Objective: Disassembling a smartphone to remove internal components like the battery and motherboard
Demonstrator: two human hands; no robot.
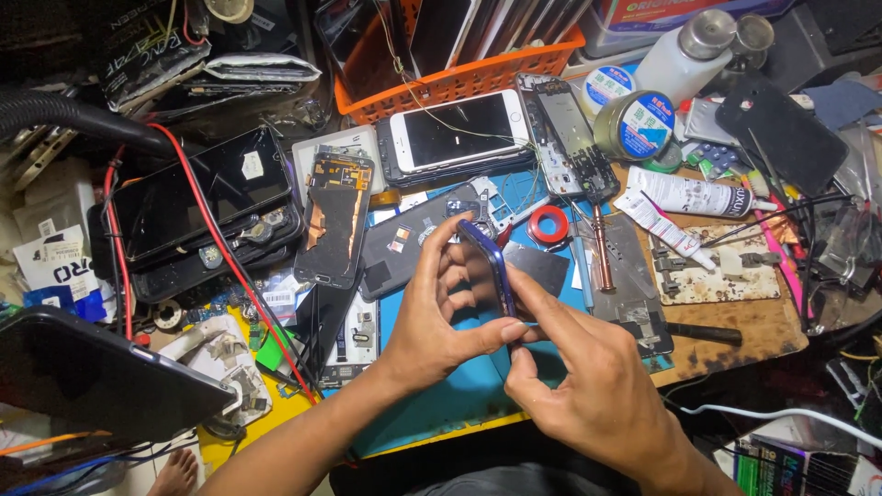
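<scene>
Head view. The left hand (439, 303) grips a blue-edged smartphone (489, 262), held on edge above the teal work mat (432, 404); fingers wrap its far side and the thumb presses along the near edge. The right hand (588, 386) is closed in a pinch at the phone's lower edge, index finger and thumb meeting the left thumb there; whether it holds a small tool I cannot tell.

Behind the hands, a dark phone back cover (404, 243) lies flat on the mat. A white smartphone (459, 130) rests face up just in front of an orange basket (459, 78). A red tape ring (549, 225) sits near the phone's top end. To the right lie a white adhesive tube (694, 195) and a tape roll (634, 124). A red cable (220, 248) crosses the dark phones stacked on the left.
</scene>
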